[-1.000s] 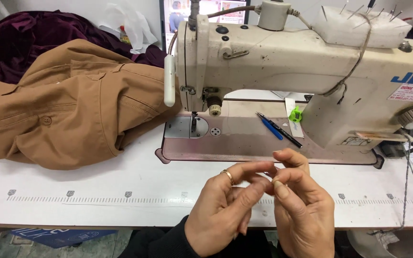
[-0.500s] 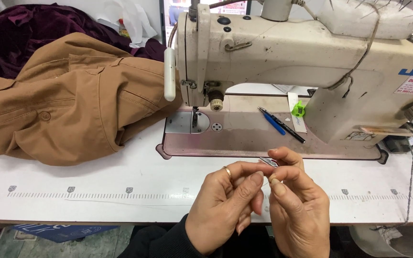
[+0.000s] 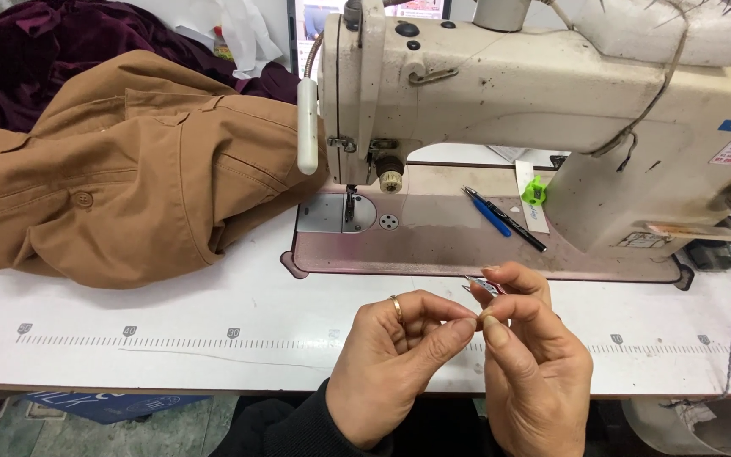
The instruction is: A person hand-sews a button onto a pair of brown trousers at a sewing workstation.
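Observation:
My left hand [image 3: 395,360], with a ring on one finger, and my right hand [image 3: 535,364] meet fingertip to fingertip above the white table's front edge. Between the pinched fingers of both hands is a very small item; I cannot tell what it is. My right hand also holds a small metal tool [image 3: 482,286] that sticks out to the left above its fingers. A cream industrial sewing machine [image 3: 535,110] stands just behind the hands, its needle [image 3: 349,203] over the metal plate.
A tan jacket [image 3: 120,169] lies heaped on the table [image 3: 171,313] at the left, with dark purple cloth [image 3: 27,51] behind it. On the machine bed lie a blue pen [image 3: 488,211], a black pen [image 3: 518,227] and a small green item [image 3: 535,191]. A printed ruler runs along the table's front.
My hands have stayed in front of the machine, fingertips still pinched together; the view has shifted slightly. Nothing else has moved.

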